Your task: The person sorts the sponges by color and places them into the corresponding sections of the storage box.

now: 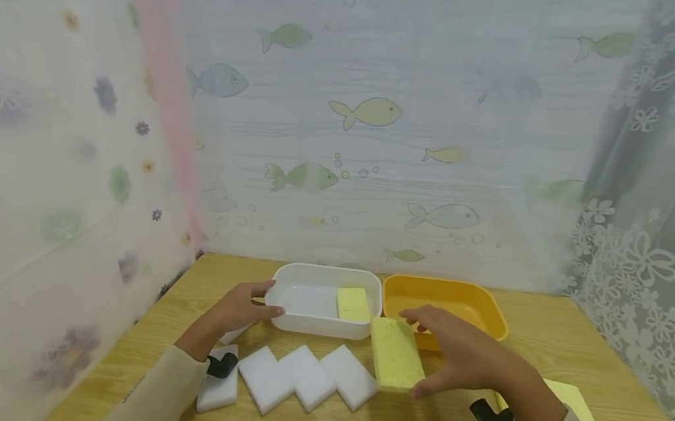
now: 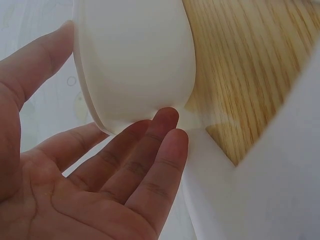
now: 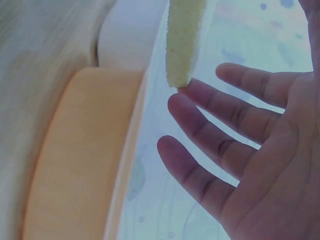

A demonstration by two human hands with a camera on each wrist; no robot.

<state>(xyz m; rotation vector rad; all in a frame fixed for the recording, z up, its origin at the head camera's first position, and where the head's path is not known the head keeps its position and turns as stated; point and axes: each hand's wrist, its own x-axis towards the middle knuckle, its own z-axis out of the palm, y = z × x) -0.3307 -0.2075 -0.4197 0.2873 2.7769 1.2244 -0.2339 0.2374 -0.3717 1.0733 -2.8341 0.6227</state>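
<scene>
My left hand (image 1: pixel 241 305) holds the left end of a white plastic basin (image 1: pixel 319 327), thumb and fingers spread along its end. In the left wrist view its fingertips (image 2: pixel 167 120) meet the basin's outer wall. A yellow sponge (image 1: pixel 354 303) lies inside at the right. My right hand (image 1: pixel 469 353) pinches another yellow sponge (image 1: pixel 396 355) between thumb and fingers, tilted just in front of the white basin's right corner. The right wrist view shows that sponge (image 3: pixel 184 45) edge-on, a fingertip at its end. An orange basin (image 1: pixel 493 307) stands behind the right hand.
Several white foam sponges (image 1: pixel 300 376) lie overlapped in a row at the front of the wooden table (image 1: pixel 543 319). More yellow sponge material (image 1: pixel 580 408) shows beyond the right wrist. A fish-print curtain (image 1: pixel 364 173) hangs behind the basins, with a flowered curtain (image 1: pixel 96 172) on the left.
</scene>
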